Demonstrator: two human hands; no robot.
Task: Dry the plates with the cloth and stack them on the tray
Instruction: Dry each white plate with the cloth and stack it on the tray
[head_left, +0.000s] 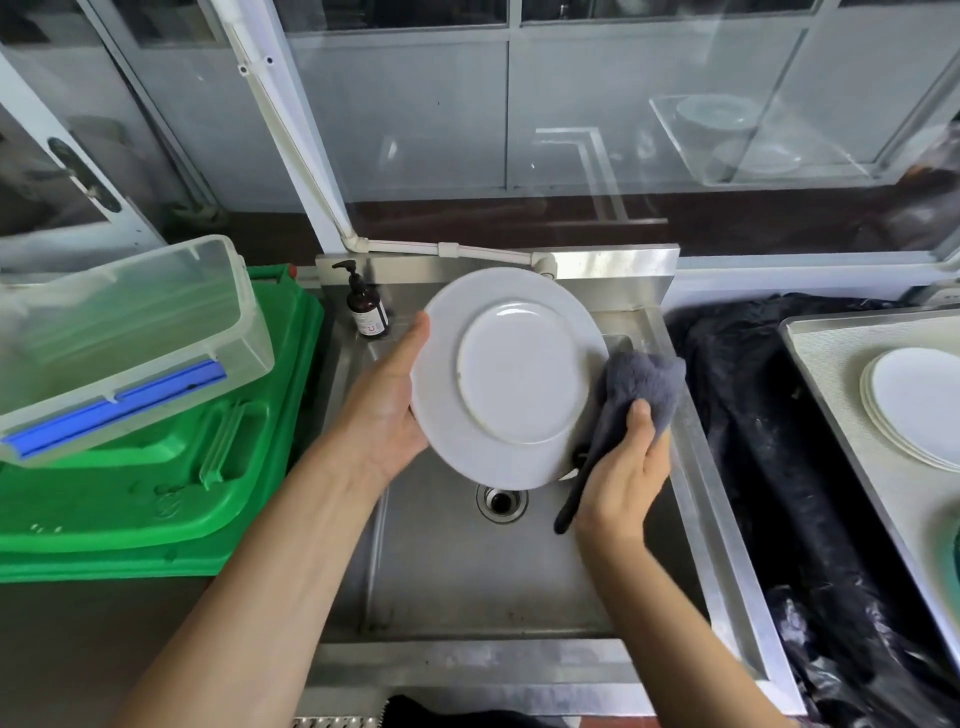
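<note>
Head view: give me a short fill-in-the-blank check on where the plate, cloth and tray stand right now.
1. The left hand holds the white plate with its ____ facing the camera.
2. The right hand grips a grey ____ against the plate's right edge.
3. The plate is held above the steel ____, whose drain shows below it.
4. The tray at right already carries a stack of ____.

Missing words: underside; cloth; sink; plates

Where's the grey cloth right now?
The grey cloth is in the right hand, over the steel sink, against the held white plate's right edge.
</note>
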